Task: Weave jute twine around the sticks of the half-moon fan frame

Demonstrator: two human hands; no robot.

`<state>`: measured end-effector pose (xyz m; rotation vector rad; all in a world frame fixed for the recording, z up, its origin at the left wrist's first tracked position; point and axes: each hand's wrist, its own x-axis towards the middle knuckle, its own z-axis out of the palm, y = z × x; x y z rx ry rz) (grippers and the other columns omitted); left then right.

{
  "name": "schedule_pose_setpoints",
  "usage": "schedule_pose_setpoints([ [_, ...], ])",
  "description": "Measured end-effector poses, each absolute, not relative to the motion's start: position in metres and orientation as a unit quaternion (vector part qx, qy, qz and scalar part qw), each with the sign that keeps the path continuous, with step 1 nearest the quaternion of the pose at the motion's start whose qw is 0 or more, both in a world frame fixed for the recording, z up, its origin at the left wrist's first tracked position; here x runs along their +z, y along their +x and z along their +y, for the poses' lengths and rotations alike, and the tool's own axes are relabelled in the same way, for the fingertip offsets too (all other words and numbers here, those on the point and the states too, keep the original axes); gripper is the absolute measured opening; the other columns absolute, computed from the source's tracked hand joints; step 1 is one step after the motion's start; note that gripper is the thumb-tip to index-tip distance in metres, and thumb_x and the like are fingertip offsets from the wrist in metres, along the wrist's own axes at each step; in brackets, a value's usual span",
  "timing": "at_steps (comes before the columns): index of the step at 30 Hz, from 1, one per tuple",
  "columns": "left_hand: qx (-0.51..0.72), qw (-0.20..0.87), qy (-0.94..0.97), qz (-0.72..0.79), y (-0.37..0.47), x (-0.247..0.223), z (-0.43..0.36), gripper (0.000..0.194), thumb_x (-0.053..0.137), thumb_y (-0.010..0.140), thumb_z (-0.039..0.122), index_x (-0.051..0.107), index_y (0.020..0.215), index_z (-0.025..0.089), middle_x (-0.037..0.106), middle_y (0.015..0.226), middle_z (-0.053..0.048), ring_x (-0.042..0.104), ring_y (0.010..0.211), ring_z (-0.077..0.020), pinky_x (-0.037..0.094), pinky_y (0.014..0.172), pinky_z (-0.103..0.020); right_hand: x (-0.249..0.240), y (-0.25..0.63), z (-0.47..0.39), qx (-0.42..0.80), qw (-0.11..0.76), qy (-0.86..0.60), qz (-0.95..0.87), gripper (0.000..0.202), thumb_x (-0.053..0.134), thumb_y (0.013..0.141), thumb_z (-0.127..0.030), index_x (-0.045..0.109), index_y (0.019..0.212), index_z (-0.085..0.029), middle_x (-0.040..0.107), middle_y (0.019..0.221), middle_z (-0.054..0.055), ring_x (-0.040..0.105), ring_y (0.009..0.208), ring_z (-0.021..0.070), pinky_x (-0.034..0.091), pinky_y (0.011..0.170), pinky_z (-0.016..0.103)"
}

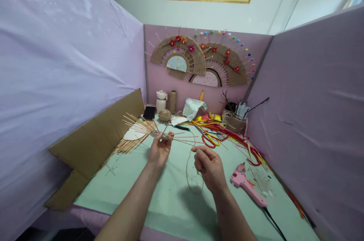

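My left hand (160,147) is closed on a fan-shaped frame of thin wooden sticks (135,120), raised over the table. The sticks spread to the left and right from a bound base between my fingers. A thin length of twine (187,169) hangs in a loop below my right hand (208,162), whose thumb and forefinger pinch it. The right hand is beside the tips of the right-hand sticks. Behind the left hand, a white half-round piece (135,131) lies on a pile of more sticks (131,146).
A pink glue gun (248,185) lies at the right, its cord running to the front edge. Scissors (211,139), coloured pipe cleaners and a twine ball (165,115) lie towards the back. Cardboard (93,138) leans at the left. Finished fans (182,53) hang on the back panel.
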<state>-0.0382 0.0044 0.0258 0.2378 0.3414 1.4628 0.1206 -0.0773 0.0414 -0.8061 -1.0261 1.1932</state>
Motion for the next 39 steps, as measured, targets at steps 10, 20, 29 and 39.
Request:
schedule_pose_setpoints([
  [10,0.657,0.728,0.119,0.157,-0.037,0.027,0.002,0.003,0.059,0.075,0.012,0.059,0.072,0.014,0.067,0.087,-0.01,0.065,0.091,-0.0207,0.057,0.062,-0.02,0.079,0.142,-0.079,0.496,0.685,-0.36,-0.393,0.036,0.061,0.077,-0.039,0.06,0.104,-0.015,0.048,0.044,-0.006,0.025,0.034,0.0041,0.017,0.035,0.017],
  [20,0.676,0.723,0.064,0.126,-0.049,0.028,0.009,0.004,0.056,0.077,0.014,0.057,0.073,0.014,0.065,0.093,-0.011,0.064,0.095,-0.0206,0.056,0.062,-0.018,0.028,0.145,-0.075,0.475,0.579,-0.502,-0.432,0.028,0.053,0.079,-0.044,0.059,0.076,-0.016,0.038,0.036,-0.008,0.023,0.033,0.0058,0.015,0.036,0.019],
  [29,0.578,0.807,0.082,0.088,-0.048,0.034,-0.005,0.022,0.045,0.086,0.022,0.062,0.084,0.008,0.062,0.105,-0.018,0.059,0.106,-0.0219,0.056,0.063,-0.016,-0.006,0.144,-0.06,0.109,0.202,-0.719,-0.656,0.027,0.04,0.081,-0.022,0.061,0.065,-0.017,0.067,0.071,0.01,0.059,0.064,0.0181,0.026,0.051,0.026],
  [39,0.486,0.868,0.094,0.046,-0.038,0.033,-0.015,0.034,0.037,0.089,0.022,0.066,0.089,0.004,0.057,0.119,-0.021,0.053,0.116,-0.0227,0.053,0.072,-0.016,0.002,0.144,-0.047,0.088,0.099,-0.757,-0.64,0.03,0.035,0.084,-0.023,0.064,0.08,-0.018,0.068,0.084,0.013,0.063,0.077,0.0259,0.038,0.059,0.03],
])
